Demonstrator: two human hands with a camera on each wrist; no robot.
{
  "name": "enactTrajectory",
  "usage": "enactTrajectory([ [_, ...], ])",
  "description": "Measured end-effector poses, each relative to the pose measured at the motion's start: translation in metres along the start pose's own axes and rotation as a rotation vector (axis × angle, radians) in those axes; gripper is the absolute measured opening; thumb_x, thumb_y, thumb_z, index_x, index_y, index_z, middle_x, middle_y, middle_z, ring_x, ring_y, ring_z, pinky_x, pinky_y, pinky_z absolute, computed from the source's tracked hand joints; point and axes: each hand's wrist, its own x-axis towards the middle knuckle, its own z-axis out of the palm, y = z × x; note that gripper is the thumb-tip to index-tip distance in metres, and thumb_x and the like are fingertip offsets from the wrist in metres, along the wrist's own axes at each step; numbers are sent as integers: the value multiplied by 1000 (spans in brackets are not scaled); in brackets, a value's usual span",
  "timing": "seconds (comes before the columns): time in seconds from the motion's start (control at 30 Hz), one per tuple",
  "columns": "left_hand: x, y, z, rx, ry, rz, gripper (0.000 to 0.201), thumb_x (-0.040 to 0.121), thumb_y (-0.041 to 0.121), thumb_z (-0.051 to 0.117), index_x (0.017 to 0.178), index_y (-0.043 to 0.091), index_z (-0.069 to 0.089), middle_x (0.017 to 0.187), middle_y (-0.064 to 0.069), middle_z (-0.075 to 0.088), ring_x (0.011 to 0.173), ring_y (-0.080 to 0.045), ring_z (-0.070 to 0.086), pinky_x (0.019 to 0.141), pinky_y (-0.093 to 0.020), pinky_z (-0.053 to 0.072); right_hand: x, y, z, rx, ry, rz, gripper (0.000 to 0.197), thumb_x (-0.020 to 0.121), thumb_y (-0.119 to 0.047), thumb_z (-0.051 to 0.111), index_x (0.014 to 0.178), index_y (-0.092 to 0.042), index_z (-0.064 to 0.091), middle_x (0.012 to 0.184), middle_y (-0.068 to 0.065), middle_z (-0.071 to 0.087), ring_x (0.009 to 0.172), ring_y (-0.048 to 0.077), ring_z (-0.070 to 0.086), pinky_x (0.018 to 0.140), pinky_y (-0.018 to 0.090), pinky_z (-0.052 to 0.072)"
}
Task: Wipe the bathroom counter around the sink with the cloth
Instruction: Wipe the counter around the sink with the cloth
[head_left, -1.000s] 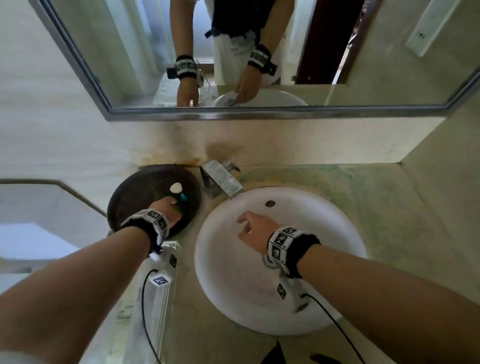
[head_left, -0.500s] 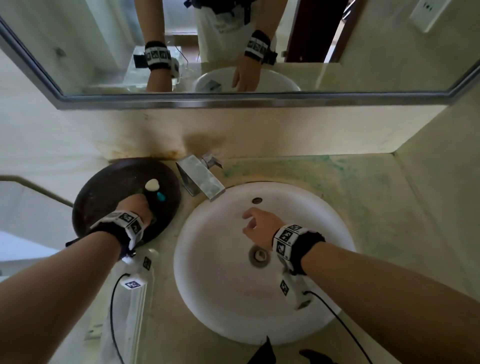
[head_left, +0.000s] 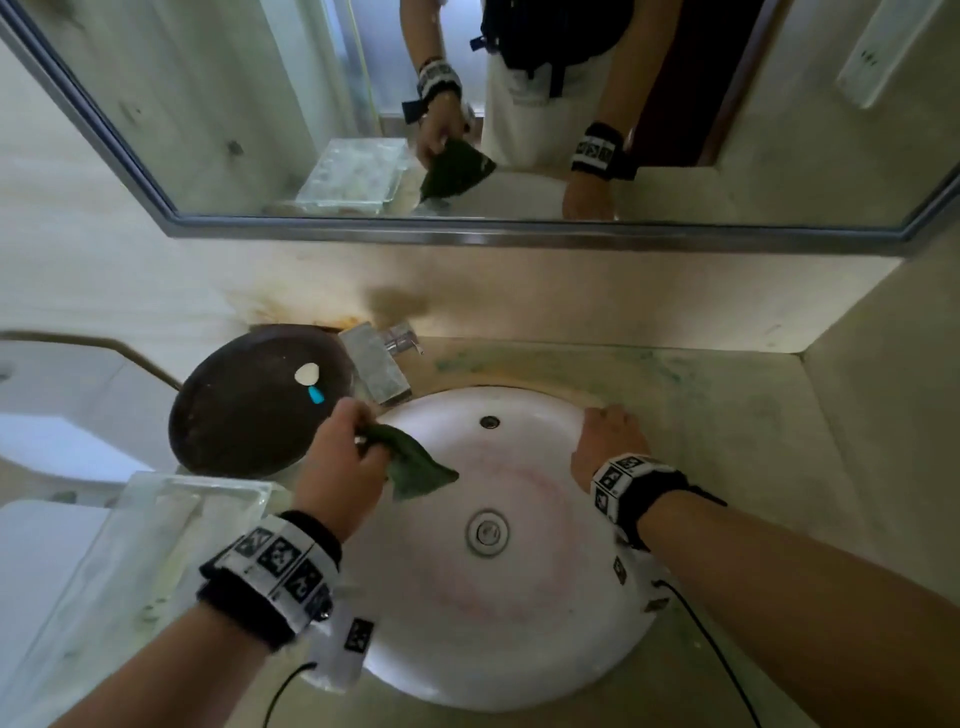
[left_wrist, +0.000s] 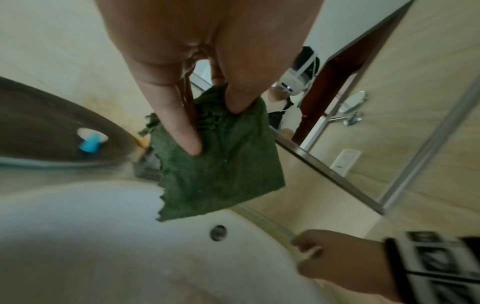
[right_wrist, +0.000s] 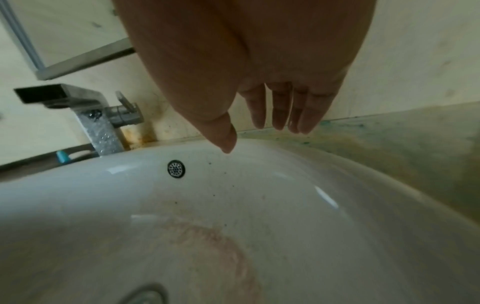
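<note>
My left hand (head_left: 345, 449) pinches a dark green cloth (head_left: 415, 467) by one edge and holds it in the air over the left side of the white sink (head_left: 519, 623). In the left wrist view the cloth (left_wrist: 218, 164) hangs from thumb and fingers (left_wrist: 182, 131). My right hand (head_left: 610, 441) lies with straight fingers over the sink's far right rim, at the stained greenish counter (head_left: 727, 415). In the right wrist view its fingers (right_wrist: 280, 111) point at the counter (right_wrist: 389, 144) behind the basin (right_wrist: 285, 205); whether they touch it is unclear.
A dark round tray (head_left: 249, 410) with a white and a blue item stands left of the sink. A square chrome tap (head_left: 376, 364) rises behind the basin. A clear glass block (head_left: 156, 545) lies front left. The mirror (head_left: 519, 104) hangs above.
My left hand has left the dark tray and now holds the green cloth over the sink. My right hand moved from the basin's middle to its far right rim.
</note>
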Motion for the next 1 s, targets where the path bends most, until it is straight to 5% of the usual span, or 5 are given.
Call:
enactTrajectory([
  [0.23,19,42,91,-298,115,-121,31,79,-4,54,78,28,55,91,0,67,82,-17,68,75,-41,59,13,18,18,-258,-24,-235,62,91,-21,45,146,-12,18,143,13,27,126,35,33,105,42,36],
  [0.37,36,48,110,-95,353,-84,27,80,-5,52,83,22,55,100,1,59,87,-13,58,80,-26,51,14,39,30,-303,-137,-317,87,90,-33,44,148,-19,-20,156,7,-11,135,38,14,113,46,20],
  [0.53,57,61,118,144,510,119,16,82,-8,51,87,4,60,105,-6,50,89,-17,49,80,-21,41,15,42,30,-310,-168,-350,96,82,-15,46,145,-20,-26,154,8,-24,136,39,11,113,49,17],
  [0.77,90,28,150,459,38,19,63,78,-10,53,136,10,39,147,-13,32,133,-31,32,111,-38,33,12,41,24,-285,-180,-388,88,84,-4,35,146,-16,-26,154,9,-26,141,37,-2,116,50,5],
  [1.0,106,-3,154,793,-130,-52,51,99,30,31,144,6,31,150,-11,33,140,-27,29,115,-44,21,29,34,27,-267,-108,-465,81,90,-18,37,148,-16,-20,156,5,-19,140,33,4,113,47,13],
])
